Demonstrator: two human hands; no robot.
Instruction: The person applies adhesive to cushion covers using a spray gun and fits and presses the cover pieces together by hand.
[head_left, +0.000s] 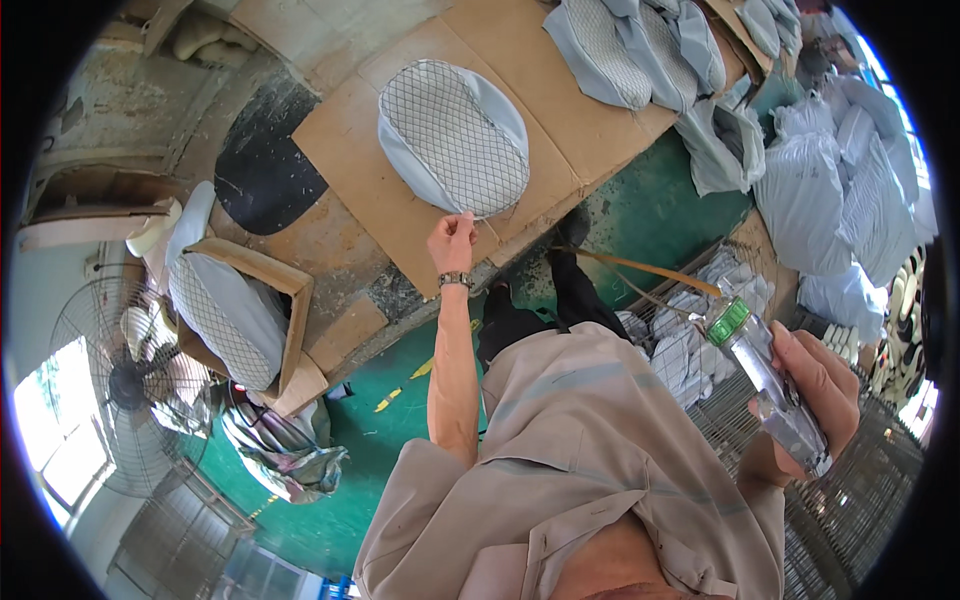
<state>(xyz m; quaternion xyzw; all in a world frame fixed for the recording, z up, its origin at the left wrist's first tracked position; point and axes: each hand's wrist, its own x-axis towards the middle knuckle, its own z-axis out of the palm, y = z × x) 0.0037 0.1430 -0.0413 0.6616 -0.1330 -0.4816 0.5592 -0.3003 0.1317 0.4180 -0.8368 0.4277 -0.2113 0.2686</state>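
Observation:
A light-grey seat cover (455,135) with a diamond-quilted top lies on a flat cardboard sheet (345,150) on the workbench. At its near edge, the fingers of my left hand (453,242) are pinched together on the rim. A short pale strand shows beside the fingertips; I cannot tell whether it is part of the cover. My right hand (815,390) is raised at the right, away from the bench, wrapped round a silver metal hand tool (765,375) with a green band. A long yellow-brown strip, perhaps a hose, runs behind the tool. The tool's exact kind is unclear.
More quilted seat covers (610,55) are piled at the bench's far right. A seat piece (225,315) leans in an open carton at left, near a standing fan (130,380). Full white plastic bags (830,190) stand at right. Below the bench edge is green floor (375,440).

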